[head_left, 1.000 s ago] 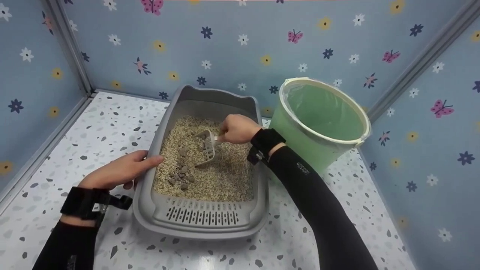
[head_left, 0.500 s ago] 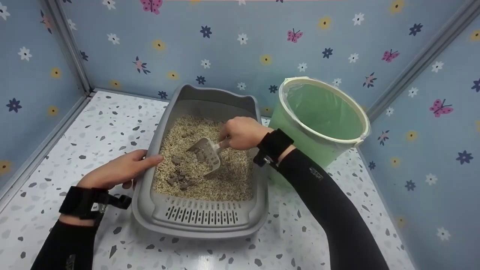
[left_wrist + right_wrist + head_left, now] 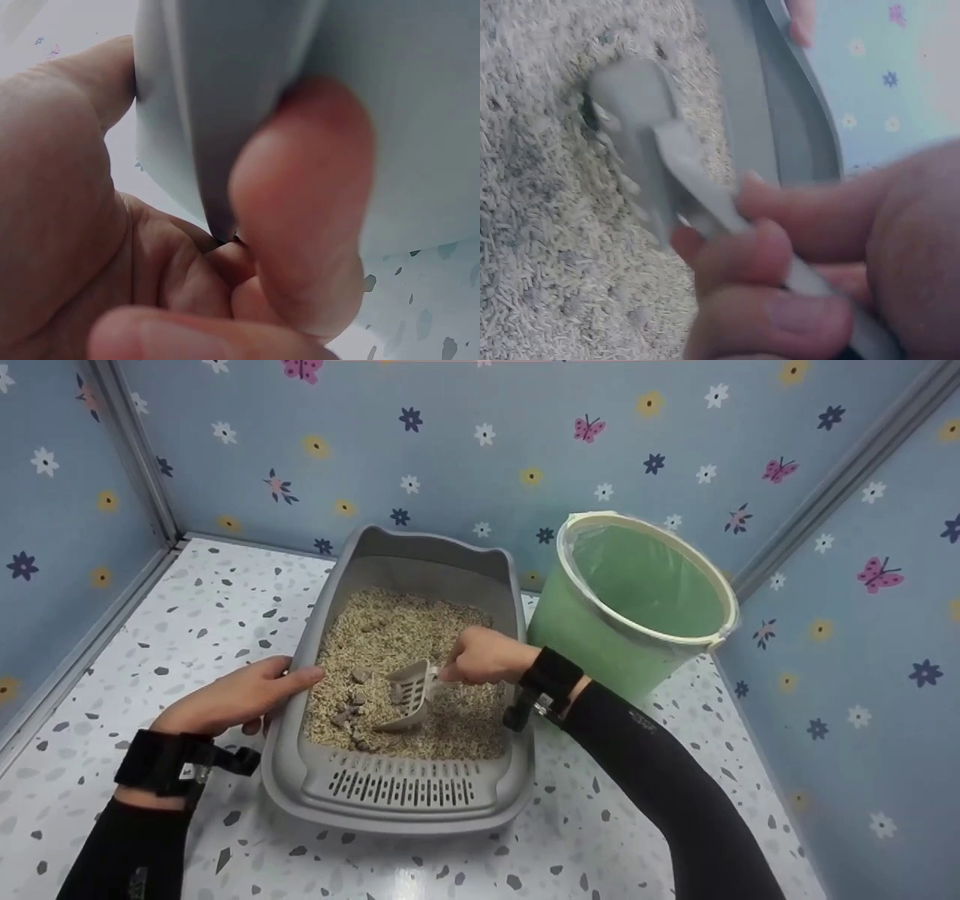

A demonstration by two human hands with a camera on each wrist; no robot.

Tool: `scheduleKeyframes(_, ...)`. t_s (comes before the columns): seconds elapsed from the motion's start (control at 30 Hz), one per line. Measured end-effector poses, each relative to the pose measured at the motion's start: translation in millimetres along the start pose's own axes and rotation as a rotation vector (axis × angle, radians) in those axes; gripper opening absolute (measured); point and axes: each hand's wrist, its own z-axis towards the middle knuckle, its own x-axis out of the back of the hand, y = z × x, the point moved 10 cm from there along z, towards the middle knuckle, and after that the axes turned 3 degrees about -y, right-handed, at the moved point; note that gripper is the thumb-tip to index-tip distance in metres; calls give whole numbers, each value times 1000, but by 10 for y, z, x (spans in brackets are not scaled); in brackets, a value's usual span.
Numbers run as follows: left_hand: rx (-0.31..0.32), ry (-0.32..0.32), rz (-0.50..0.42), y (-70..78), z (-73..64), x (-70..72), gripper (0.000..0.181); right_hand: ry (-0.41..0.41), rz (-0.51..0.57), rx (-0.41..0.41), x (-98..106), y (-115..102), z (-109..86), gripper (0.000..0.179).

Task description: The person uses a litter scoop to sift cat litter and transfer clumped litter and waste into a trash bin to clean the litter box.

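Observation:
A grey litter box (image 3: 397,821) holds pale granular litter (image 3: 457,739) with several darker clumps (image 3: 345,716) on its left side. My left hand (image 3: 229,697) grips the box's left rim, its thumb over the top edge and its fingers curled below the rim in the left wrist view. In my right hand (image 3: 487,656) is the handle of a light slotted litter scoop (image 3: 426,694). The scoop stands tilted with its lower edge in the litter, just right of the clumps. In the right wrist view, my fingers wrap the scoop's handle (image 3: 697,187).
Close by the box's right side stands a green bucket (image 3: 585,645) with a cream rim and a clear liner. Blue patterned walls (image 3: 450,450) enclose the back and both sides. The floor (image 3: 225,592) is white with grey flecks.
My right hand has drawn the scoop through the litter towards the front of the box and tilted it more upright. The left hand stays on the rim.

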Motion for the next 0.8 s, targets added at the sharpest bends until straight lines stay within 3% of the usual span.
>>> scheduleKeyframes(0.1,4,4,14,-7,6,6,63,48,41,-1,-7,9,46,26)
scheduleKeyframes(0.33,1,10,17,2,18,15,61,58,110,59,-26,11,196,30)
scheduleKeyframes(0.5,-6,1,11,0,31,-1,60,54,127,130,-37,-34,292,27)
scheduleKeyframes(0.8,11,4,14,-18,-1,8,60,21,198,189,-110,-126,430,28)
